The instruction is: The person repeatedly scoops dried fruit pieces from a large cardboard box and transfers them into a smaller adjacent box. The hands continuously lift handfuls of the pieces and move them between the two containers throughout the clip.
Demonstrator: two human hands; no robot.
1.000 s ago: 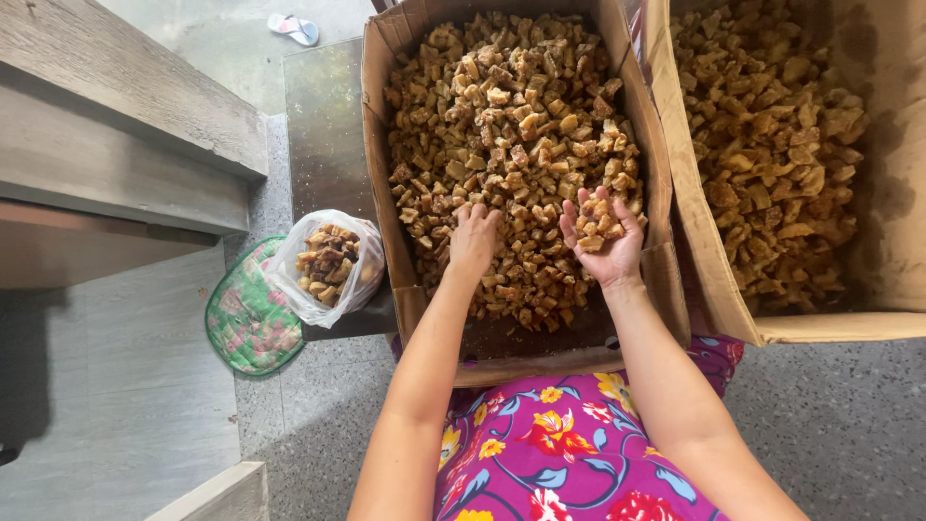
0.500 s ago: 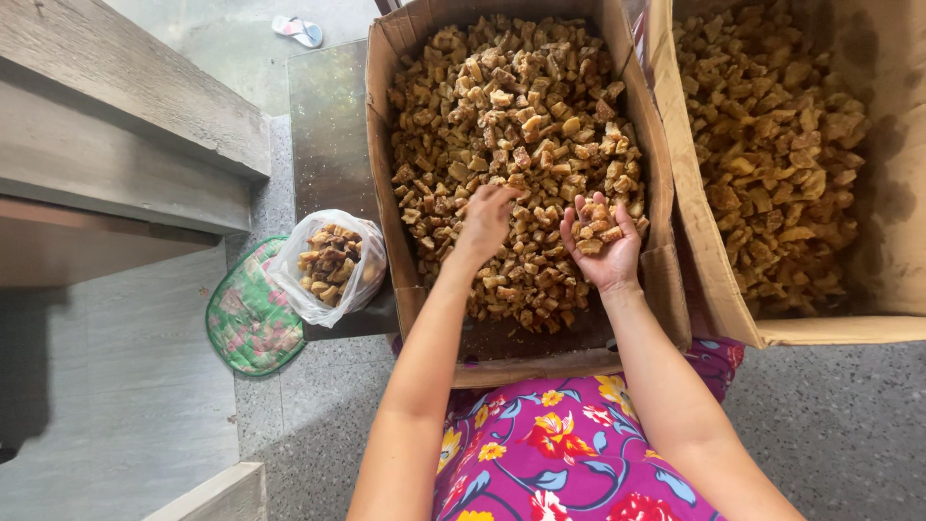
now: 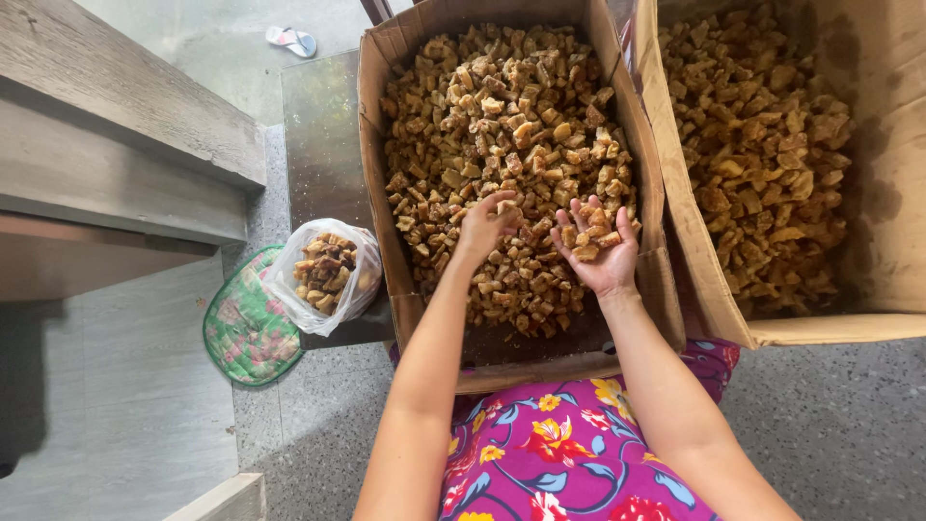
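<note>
Golden-brown to dark-brown fried pieces fill two tan cardboard boxes, w/ same brown bits in a clear plastic bag; green pad w/ pink floral print; magenta dress w/ yellow, red & blue flowers; grey speckled floor.
</note>
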